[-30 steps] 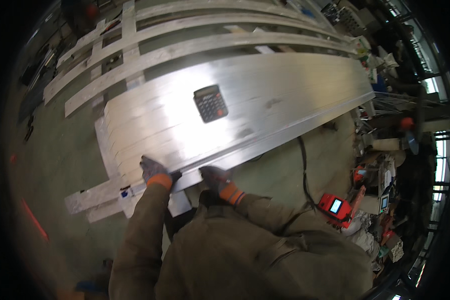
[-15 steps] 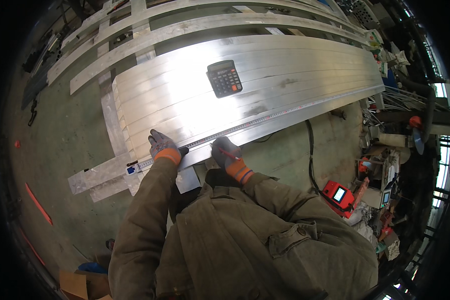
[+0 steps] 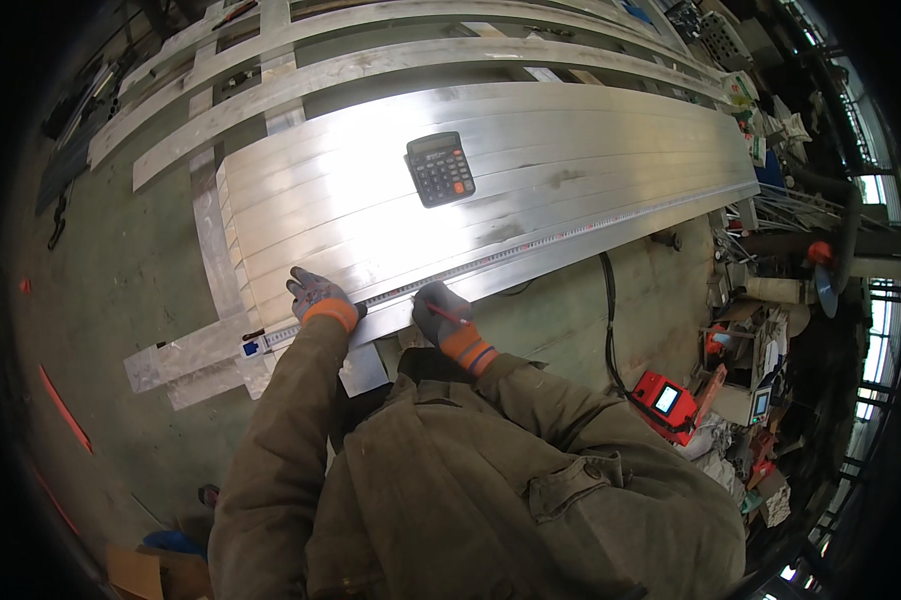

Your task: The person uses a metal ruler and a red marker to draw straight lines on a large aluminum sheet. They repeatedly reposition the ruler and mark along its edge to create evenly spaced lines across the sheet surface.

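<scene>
Gloved in grey with an orange cuff, my left hand [image 3: 324, 299] lies on the metal panels with its fingers apart, the thumb side by the tape blade. My right hand [image 3: 441, 314] is closed on a thin red pencil [image 3: 449, 315], its tip near the panel's front edge just below the blade. The tape measure's blade [image 3: 511, 250] runs along the long silvery metal panels [image 3: 361, 215], close to their near edge. Its white and blue case [image 3: 252, 349] sits at the left end. A black calculator [image 3: 440, 169] lies on the panels beyond my hands.
Metal slats [image 3: 371, 65] form a rack behind the panels. A red device with a lit screen [image 3: 666, 402] stands on the floor at right, with a black cable [image 3: 611, 320] beside it. Clutter and thin rods [image 3: 801, 215] fill the right side. A cardboard box [image 3: 136, 572] is at lower left.
The whole view has shifted slightly left and down. Both hands keep nearly the same places on the panels, and the right still holds the pencil.
</scene>
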A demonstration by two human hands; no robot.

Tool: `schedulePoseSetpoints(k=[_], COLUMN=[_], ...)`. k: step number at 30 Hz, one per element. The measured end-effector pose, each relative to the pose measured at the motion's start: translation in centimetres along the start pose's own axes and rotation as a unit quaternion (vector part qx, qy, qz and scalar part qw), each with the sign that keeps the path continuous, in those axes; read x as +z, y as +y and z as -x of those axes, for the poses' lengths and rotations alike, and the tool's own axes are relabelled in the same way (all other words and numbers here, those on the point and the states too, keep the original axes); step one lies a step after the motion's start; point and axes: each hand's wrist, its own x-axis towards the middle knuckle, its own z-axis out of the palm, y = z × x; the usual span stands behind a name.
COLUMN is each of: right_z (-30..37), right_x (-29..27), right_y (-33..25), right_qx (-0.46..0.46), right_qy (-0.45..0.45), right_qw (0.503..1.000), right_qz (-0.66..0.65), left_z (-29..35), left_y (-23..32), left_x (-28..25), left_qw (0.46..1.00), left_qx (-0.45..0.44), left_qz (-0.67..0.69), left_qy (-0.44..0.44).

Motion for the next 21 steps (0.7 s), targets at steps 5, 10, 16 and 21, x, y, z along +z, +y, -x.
schedulePoseSetpoints(k=[5, 10, 16, 21], right_z=[-0.28, -0.94, -0.62, -0.91], right_x=[-0.15, 0.01, -0.30, 0.22], right_y=[0.17, -0.32, -0.58, 0.06], right_qx=[0.005, 0.047, 0.045, 0.063], right_qy=[-0.007, -0.027, -0.007, -0.016], right_qw=[1.000, 0.996, 0.999, 0.998], right_qz=[0.014, 0.068, 0.022, 0.003], left_z=[-0.19, -0.78, -0.68, -0.79], left_y=[-0.02, 0.18, 0.08, 0.35], left_x=[0.52, 0.81, 0.80, 0.47], left_qw=[1.000, 1.000, 1.000, 0.999], left_qx=[0.003, -0.009, 0.012, -0.003], left_qz=[-0.002, 0.002, -0.027, -0.037], left_qy=[0.006, 0.018, 0.005, -0.001])
